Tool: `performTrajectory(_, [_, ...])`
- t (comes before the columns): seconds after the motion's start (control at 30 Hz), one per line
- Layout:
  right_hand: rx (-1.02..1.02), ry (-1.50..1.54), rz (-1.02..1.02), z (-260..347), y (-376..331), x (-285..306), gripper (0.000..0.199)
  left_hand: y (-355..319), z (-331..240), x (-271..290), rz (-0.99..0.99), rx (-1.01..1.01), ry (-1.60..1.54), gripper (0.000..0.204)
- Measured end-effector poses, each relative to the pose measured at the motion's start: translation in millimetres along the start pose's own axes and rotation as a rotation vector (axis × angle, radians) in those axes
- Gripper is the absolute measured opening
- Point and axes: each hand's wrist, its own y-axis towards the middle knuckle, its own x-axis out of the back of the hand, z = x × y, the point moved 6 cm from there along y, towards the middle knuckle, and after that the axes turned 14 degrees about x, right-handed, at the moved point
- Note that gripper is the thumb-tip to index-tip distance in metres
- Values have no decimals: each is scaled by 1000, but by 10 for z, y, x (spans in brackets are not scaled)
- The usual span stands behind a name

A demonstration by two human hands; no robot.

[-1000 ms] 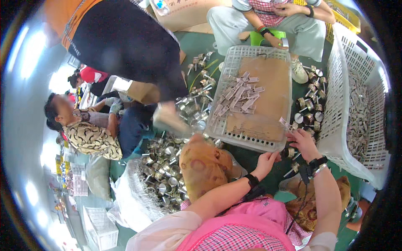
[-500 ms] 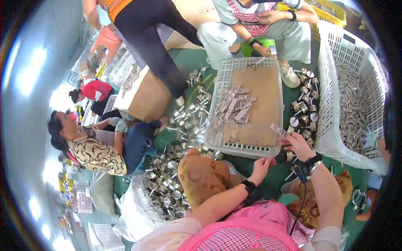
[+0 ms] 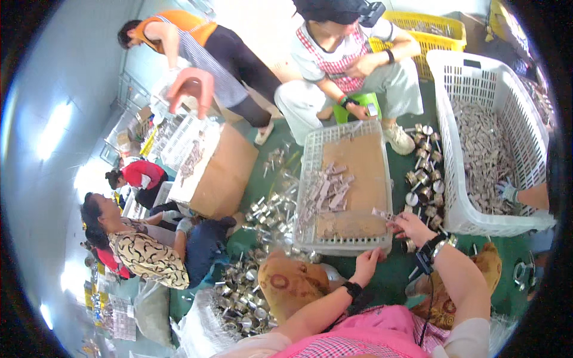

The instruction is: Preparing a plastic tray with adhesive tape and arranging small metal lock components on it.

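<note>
**A pale piece pinched at the near corner of the crate**

In the head view, the right hand (image 3: 404, 228) has a small, slim pale piece (image 3: 382, 213) between its fingertips, above the near right part of a white crate (image 3: 305, 234). The left hand (image 3: 365, 268) is just beside the near edge of that crate, its thumb and fingers drawn together; whether anything sits between them is too small to tell. The hands are near each other but apart.

A sheet of brown cardboard (image 3: 361, 158) lies on the crate, and a loose heap of similar pale pieces (image 3: 330, 192) lies at its left side, well apart from the right hand. To the right stands a tall white basket (image 3: 458, 185) holding many more, with a co-worker's gloved hand (image 3: 507, 192) in it. Metal parts with thin stems (image 3: 425, 173) lie on the floor between crate and basket.

The step in hand looks to be handling a single piece rather than gathering from the heap. The next move seems to call for a light, steady fingertip grip, with the piece's free end kept clear of the crate's rim and the left hand ready to meet it.
</note>
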Motion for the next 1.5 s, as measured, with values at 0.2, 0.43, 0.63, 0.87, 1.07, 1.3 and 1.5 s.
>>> performTrajectory(0.2, [103,26,-107,-98,70,118,20,80,60,106,-43,-27,189,37])
performTrajectory(0.43, [40,38,-86,-93,-18,72,13,80,120,133,-86,-82,109,34])
performTrajectory(0.63, [86,7,-97,-121,-89,84,16,27,180,43,-39,-38,-35,35])
performTrajectory(0.87, [277,-187,-44,243,-118,106,24,-117,-260,85,-49,-195,193,39])
performTrajectory(1.07, [29,56,-76,-146,79,167,22,48,-47,122,-15,41,-216,29])
performTrajectory(1.3, [-46,32,-126,-119,38,213,25,-12,-94,34,34,104,-242,29])
performTrajectory(1.5, [-70,141,-126,-115,87,76,25,-25,-80,70,82,116,-307,32])
